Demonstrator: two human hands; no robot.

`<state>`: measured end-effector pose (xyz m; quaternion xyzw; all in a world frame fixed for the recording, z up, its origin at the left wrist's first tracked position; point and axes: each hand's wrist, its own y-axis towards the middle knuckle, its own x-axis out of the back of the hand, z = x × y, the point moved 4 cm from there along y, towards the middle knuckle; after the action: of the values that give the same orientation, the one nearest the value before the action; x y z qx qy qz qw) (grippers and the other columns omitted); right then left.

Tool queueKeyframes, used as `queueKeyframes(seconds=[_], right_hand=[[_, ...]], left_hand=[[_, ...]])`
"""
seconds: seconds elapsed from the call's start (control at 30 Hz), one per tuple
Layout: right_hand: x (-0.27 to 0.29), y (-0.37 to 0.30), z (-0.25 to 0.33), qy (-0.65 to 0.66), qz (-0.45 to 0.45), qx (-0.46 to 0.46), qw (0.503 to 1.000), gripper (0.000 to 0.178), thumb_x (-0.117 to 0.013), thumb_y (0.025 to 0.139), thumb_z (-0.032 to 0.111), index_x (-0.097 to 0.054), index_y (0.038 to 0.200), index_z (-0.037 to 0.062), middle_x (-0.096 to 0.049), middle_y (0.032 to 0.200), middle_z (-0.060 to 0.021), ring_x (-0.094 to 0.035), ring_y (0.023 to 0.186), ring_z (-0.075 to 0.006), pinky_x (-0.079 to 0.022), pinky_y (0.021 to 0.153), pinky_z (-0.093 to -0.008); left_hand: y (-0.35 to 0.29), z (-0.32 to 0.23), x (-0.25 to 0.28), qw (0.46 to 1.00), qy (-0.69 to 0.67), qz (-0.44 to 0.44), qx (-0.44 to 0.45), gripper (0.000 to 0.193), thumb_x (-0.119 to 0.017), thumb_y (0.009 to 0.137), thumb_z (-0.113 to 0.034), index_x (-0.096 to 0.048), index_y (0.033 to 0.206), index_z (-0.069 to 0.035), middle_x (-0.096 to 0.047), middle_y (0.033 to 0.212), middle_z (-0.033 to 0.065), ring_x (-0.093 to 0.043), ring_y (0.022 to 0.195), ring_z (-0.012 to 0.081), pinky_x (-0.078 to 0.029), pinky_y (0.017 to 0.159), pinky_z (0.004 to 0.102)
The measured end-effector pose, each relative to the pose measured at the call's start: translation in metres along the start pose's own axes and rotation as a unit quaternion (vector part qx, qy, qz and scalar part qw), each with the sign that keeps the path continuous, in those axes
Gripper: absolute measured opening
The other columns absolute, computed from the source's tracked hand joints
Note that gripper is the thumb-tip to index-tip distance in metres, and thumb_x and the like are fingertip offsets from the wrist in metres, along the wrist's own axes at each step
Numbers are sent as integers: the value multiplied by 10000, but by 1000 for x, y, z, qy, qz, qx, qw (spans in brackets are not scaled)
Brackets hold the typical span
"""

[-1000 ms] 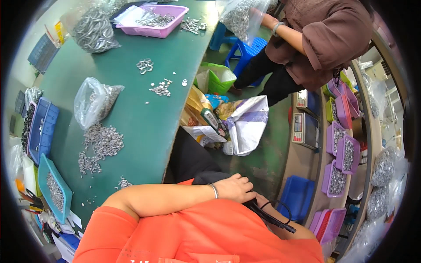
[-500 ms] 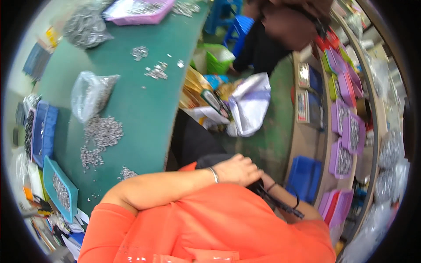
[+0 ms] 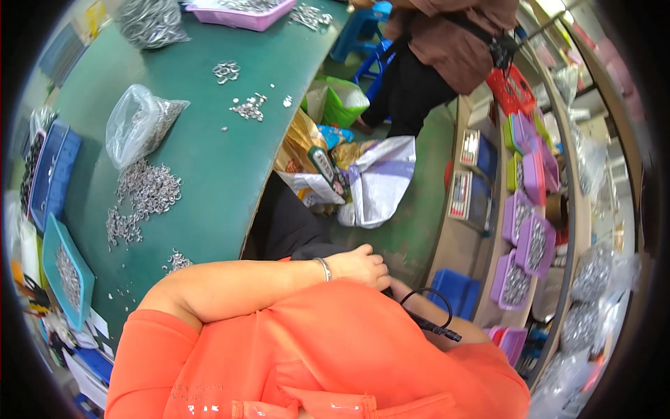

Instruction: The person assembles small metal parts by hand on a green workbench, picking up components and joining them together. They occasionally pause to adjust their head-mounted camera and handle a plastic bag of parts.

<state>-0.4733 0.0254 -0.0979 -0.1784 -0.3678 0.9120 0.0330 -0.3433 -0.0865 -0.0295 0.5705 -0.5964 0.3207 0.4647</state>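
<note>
My left hand, with a silver bracelet at its wrist, lies across my front with its fingers curled down. It meets my right forearm; what its fingers close on is hidden. My right hand is covered by the left one and the orange shirt, so its fingers do not show. Beside the hands, a black cable with a plug-like end loops over the right forearm. Left of me on the green table, small metal pieces lie heaped by a clear plastic bag holding more.
A teal tray and blue bin line the table's left side. White sacks stand on the floor beyond its right edge. Shelves at right hold purple baskets of parts. A person in brown stands ahead.
The view has shifted, so the table and shelves sit a little further left. The person ahead shows more fully. My hands stay together in much the same pose.
</note>
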Motion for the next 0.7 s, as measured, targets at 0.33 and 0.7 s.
queueKeyframes(seconds=[0.33, 0.7], right_hand=[[16, 11, 7, -75, -14, 18, 997, 113, -591, 885, 37, -537, 969, 92, -562, 899, -44, -535, 836, -192, -437, 735, -348], [23, 21, 12, -123, -30, 34, 991, 131, -600, 862, 20, -508, 914, 98, -533, 853, -42, -510, 796, -194, -421, 709, -347]], left_hand=[[-6, 2, 5, 996, -18, -84, -29, 242, -538, 900, -275, -612, 1043, -94, -604, 951, 23, -575, 969, 195, -384, 882, 392], [-6, 7, 3, 999, 12, -44, -26, 209, -515, 943, -278, -577, 1114, -175, -603, 1017, 14, -558, 1012, 198, -376, 817, 403]])
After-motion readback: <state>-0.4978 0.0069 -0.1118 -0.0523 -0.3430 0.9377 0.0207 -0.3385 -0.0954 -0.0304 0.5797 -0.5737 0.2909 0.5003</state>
